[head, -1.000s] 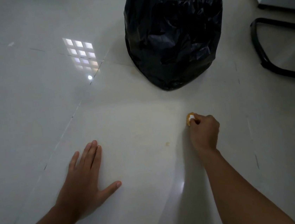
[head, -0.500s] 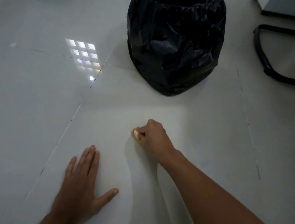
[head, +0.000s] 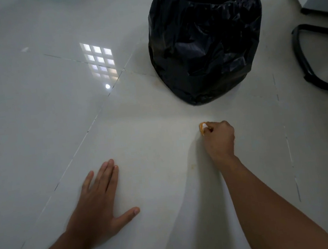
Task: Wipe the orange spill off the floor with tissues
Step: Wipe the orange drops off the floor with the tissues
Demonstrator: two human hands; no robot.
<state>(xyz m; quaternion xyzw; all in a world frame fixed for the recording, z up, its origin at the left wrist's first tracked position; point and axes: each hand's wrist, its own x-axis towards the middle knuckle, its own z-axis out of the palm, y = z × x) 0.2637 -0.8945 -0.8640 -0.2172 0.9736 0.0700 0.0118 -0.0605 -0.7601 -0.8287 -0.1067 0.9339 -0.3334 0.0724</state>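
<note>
My right hand [head: 219, 138] fisted on orange-stained tissue wad [head: 202, 128], just short of the black bin [head: 206, 37]; left hand [head: 100, 205] splayed flat on floor [head: 35, 118]

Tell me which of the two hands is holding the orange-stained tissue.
The right hand. It is closed in a fist around the stained tissue, pressing it to the floor, while the left hand lies flat, fingers spread, holding nothing.
</note>
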